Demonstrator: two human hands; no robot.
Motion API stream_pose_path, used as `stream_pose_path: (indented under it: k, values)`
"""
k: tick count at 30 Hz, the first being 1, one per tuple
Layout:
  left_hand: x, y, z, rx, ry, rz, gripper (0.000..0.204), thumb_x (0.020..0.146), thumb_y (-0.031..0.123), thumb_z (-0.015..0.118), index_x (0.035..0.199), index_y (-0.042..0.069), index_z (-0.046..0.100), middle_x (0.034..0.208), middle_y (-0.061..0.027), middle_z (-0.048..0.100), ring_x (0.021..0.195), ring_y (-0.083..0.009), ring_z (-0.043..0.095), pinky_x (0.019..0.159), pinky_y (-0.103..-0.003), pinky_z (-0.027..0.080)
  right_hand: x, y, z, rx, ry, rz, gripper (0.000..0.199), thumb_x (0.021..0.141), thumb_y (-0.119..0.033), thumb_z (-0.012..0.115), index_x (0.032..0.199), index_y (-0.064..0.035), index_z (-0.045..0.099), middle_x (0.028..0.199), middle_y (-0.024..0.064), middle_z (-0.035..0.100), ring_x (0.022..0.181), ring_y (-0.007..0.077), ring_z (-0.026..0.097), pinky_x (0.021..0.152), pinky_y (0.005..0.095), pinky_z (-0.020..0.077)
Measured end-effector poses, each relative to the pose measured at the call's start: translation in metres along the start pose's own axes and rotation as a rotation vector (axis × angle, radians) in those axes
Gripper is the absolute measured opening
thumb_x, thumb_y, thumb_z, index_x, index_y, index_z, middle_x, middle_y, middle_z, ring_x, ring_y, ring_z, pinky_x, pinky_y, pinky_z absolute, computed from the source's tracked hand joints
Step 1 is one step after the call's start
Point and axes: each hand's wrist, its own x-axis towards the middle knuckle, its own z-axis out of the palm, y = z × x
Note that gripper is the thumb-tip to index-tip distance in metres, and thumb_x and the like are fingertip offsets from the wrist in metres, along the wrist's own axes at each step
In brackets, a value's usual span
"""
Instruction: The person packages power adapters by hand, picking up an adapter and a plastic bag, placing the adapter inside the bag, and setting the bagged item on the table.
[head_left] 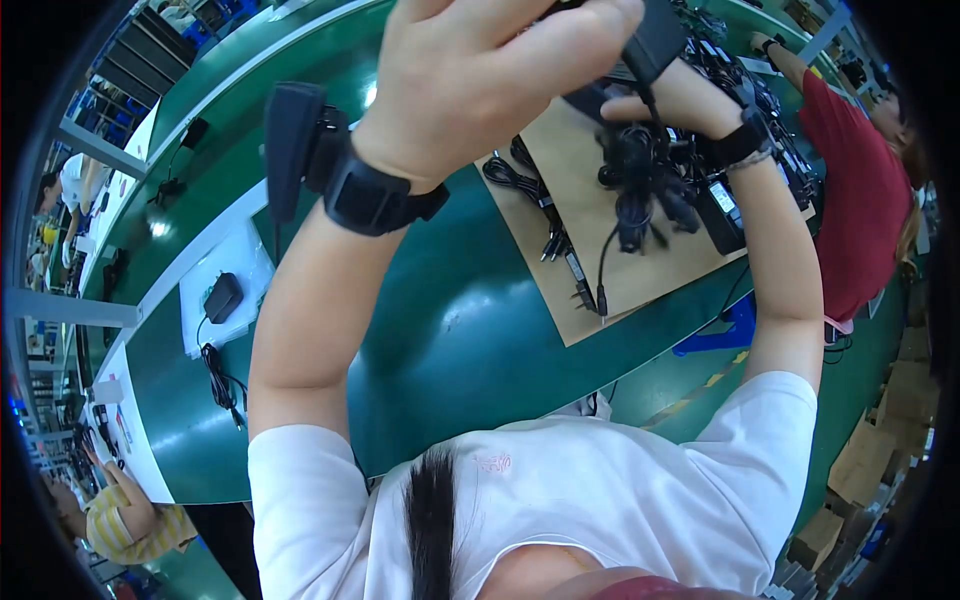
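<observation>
Left hand: our fingers curled shut around a black power adapter, raised close.
Right hand: beneath those fingers, steadying it; grip hidden, we couldn't tell.
Cable: bundled, dangled below over cardboard.

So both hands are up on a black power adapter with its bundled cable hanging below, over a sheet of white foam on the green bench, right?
Not quite. The head view shows a brown cardboard sheet, not white foam, under the hands. Otherwise yes: left hand and right hand hold the black power adapter, its bundled cable hanging over the green bench.
</observation>
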Motion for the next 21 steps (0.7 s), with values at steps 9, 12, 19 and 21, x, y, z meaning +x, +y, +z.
stream_pose_path:
  k: [9,12,19,21]
  values:
    - [0.037,0.017,-0.100,0.252,-0.300,-0.096,0.051,0.065,0.015,0.077,0.099,0.004,0.041,0.093,-0.0127,0.059,0.084,-0.0243,0.060,0.071,-0.026,0.050,0.011,0.010,0.020,-0.169,0.107,-0.059,0.025,0.071,-0.014,0.062,0.095,-0.0070,0.059,0.082,0.0134,0.063,0.076,0.0289,0.061,0.071,0.0360,0.0488]
    - [0.046,-0.026,-0.149,0.493,-0.144,-0.027,0.061,0.063,0.017,0.080,0.103,0.003,0.036,0.091,-0.0124,0.058,0.081,-0.0228,0.061,0.070,-0.023,0.050,0.006,0.022,0.024,-0.210,-0.040,0.222,0.029,0.072,-0.013,0.060,0.100,-0.0073,0.057,0.088,0.0151,0.063,0.080,0.0307,0.061,0.072,0.0370,0.0483]
    - [0.047,-0.033,-0.217,0.471,-0.216,-0.194,0.056,0.063,0.005,0.079,0.103,-0.001,0.039,0.106,-0.0182,0.058,0.091,-0.0301,0.061,0.075,-0.028,0.054,0.015,-0.016,0.008,-0.441,-0.234,0.307,0.040,0.073,-0.020,0.066,0.111,-0.0099,0.057,0.085,0.0166,0.063,0.080,0.0323,0.060,0.072,0.0378,0.0483]
    - [0.072,-0.009,-0.234,0.574,-0.381,-0.176,0.049,0.066,0.003,0.075,0.102,-0.001,0.043,0.104,-0.0187,0.059,0.092,-0.0300,0.061,0.080,-0.032,0.051,0.032,-0.044,-0.001,-0.445,0.052,0.089,0.039,0.077,-0.020,0.064,0.113,-0.0091,0.056,0.084,0.0180,0.062,0.078,0.0337,0.060,0.069,0.0388,0.0477]
